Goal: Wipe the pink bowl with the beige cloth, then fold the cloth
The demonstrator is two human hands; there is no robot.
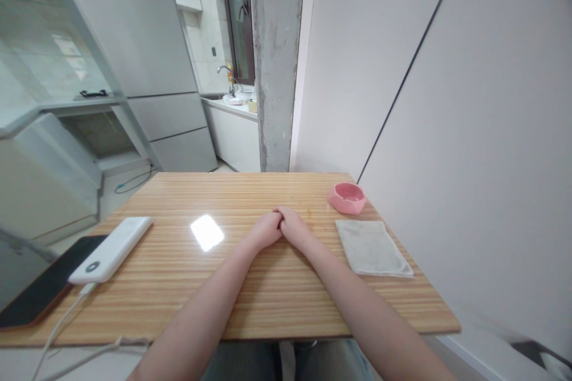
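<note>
Striped wooden tabletop [187,286] beside a plain white wall. Left hand [266,230] and right hand [295,227] rest mid-table, fingers curled shut against each other, holding nothing. Right: folded grey cloth [373,247]; beyond it, a glossy pink ashtray [347,197]. Left edge: white power bank [111,249], black phone [40,289].

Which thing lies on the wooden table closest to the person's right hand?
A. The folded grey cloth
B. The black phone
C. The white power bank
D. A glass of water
A. The folded grey cloth lies just beside the right hand, which is clasped with the left hand on the table; the power bank and phone lie far off at the table's left edge.
</note>
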